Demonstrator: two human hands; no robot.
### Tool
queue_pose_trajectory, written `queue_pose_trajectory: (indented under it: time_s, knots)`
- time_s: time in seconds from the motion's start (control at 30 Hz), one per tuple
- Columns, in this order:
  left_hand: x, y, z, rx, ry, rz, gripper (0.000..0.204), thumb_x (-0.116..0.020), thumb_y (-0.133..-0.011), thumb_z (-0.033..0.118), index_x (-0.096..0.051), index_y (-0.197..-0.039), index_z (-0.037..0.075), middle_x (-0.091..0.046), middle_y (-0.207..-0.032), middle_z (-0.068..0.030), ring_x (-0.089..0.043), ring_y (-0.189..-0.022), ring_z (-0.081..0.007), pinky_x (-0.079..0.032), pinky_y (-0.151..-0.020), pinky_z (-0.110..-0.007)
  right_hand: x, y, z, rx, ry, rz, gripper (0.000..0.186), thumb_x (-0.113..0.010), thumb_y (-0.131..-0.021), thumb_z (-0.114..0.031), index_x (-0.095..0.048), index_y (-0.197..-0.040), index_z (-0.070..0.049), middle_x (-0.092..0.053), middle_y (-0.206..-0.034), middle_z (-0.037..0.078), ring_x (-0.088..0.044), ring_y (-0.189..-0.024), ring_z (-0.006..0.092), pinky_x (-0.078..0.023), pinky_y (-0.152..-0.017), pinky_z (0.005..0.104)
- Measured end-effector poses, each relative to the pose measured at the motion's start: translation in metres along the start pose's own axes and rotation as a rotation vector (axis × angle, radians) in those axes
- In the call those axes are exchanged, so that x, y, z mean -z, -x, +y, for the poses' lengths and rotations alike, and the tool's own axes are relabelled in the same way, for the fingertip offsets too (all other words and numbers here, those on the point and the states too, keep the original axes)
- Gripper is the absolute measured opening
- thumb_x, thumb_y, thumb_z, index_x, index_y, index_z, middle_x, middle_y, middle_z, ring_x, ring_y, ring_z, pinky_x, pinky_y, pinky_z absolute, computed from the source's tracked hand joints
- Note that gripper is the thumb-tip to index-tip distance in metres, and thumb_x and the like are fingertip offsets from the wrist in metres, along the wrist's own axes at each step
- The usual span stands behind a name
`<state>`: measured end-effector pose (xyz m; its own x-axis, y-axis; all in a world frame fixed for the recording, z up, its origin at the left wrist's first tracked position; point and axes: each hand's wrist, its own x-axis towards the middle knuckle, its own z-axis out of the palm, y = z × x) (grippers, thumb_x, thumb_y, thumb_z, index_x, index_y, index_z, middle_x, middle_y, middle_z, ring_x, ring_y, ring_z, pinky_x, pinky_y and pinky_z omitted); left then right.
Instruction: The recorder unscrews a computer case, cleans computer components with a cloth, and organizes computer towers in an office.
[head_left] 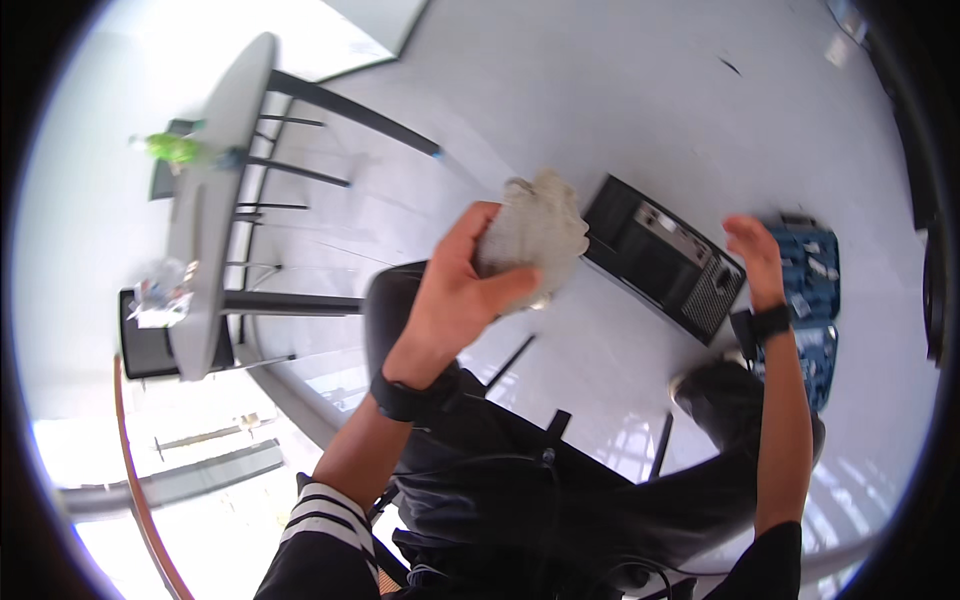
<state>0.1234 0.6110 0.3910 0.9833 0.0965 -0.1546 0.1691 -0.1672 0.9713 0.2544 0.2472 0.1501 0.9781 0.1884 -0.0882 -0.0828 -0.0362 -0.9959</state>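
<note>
My left hand (455, 290) is closed around a crumpled off-white bundle of cloth (535, 235), with rounded lobes along its far edge like the fingers of knit work gloves. The thumb lies over the near side of the bundle. Beyond it, a black computer case (665, 260) lies on the floor, its back panel with ports and a perforated grille facing up. My right hand (757, 255) hovers between that case and a blue tool case (810, 270), its fingers slightly bent and apart, with nothing seen in them.
To the left stands a grey table (205, 230) on dark legs, carrying a green-labelled bottle (172, 148) and a crinkled clear plastic bag (163, 293). A dark chair (150, 335) is beside it. My black-trousered legs (560, 500) fill the lower middle, above a pale floor.
</note>
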Motion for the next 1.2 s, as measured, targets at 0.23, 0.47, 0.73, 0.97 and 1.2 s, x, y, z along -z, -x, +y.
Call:
queue_pose_trajectory:
  time_s: [0.23, 0.47, 0.73, 0.97, 1.2]
  knots:
    - [0.039, 0.010, 0.112, -0.487, -0.039, 0.196, 0.063, -0.071, -0.080, -0.007, -0.040, -0.134, -0.002, -0.060, -0.118, -0.0126, -0.062, -0.106, -0.0207, -0.052, -0.092, -0.036, 0.009, 0.011, 0.028, -0.131, -0.001, 0.030, 0.023, -0.061, -0.084, -0.007, -0.064, -0.107, -0.004, -0.068, -0.093, 0.005, -0.064, -0.087, 0.0130, -0.049, -0.074, 0.0263]
    - [0.141, -0.022, 0.228, -0.732, -0.500, 0.506, 0.060, -0.075, -0.081, 0.008, -0.044, -0.132, -0.004, -0.063, -0.113, -0.0137, -0.062, -0.104, -0.0213, -0.051, -0.090, -0.033, 0.013, 0.017, 0.016, -0.103, -0.005, 0.025, 0.022, -0.060, -0.084, -0.004, -0.064, -0.105, -0.001, -0.069, -0.092, 0.006, -0.064, -0.083, 0.0128, -0.050, -0.072, 0.0248]
    - [0.262, -0.079, 0.287, -0.573, -0.732, 0.700, 0.072, -0.076, -0.080, 0.025, -0.042, -0.136, -0.006, -0.060, -0.121, -0.0171, -0.060, -0.109, -0.0267, -0.048, -0.094, -0.035, 0.012, 0.010, 0.027, -0.109, -0.086, 0.021, 0.020, -0.058, -0.084, 0.002, -0.062, -0.103, 0.000, -0.066, -0.086, 0.007, -0.063, -0.076, 0.0130, -0.050, -0.068, 0.0252]
    - [0.308, -0.085, 0.191, 0.235, -0.652, 0.297, 0.102, -0.068, -0.084, 0.055, -0.011, -0.156, 0.012, -0.030, -0.153, -0.0162, -0.041, -0.133, -0.0351, -0.037, -0.108, -0.054, 0.002, 0.007, 0.031, -0.086, -0.039, -0.038, 0.017, -0.059, -0.086, -0.003, -0.063, -0.101, 0.000, -0.068, -0.084, 0.008, -0.065, -0.073, 0.0139, -0.052, -0.067, 0.0254]
    - [0.311, -0.076, 0.102, 0.326, -0.956, 0.144, 0.057, -0.066, -0.078, 0.024, -0.056, -0.133, 0.012, -0.061, -0.121, -0.0101, -0.058, -0.107, -0.0212, -0.049, -0.089, -0.035, -0.003, 0.010, 0.016, -0.104, 0.029, -0.077, 0.015, -0.059, -0.086, -0.004, -0.063, -0.100, 0.000, -0.068, -0.084, 0.008, -0.065, -0.072, 0.0137, -0.052, -0.067, 0.0259]
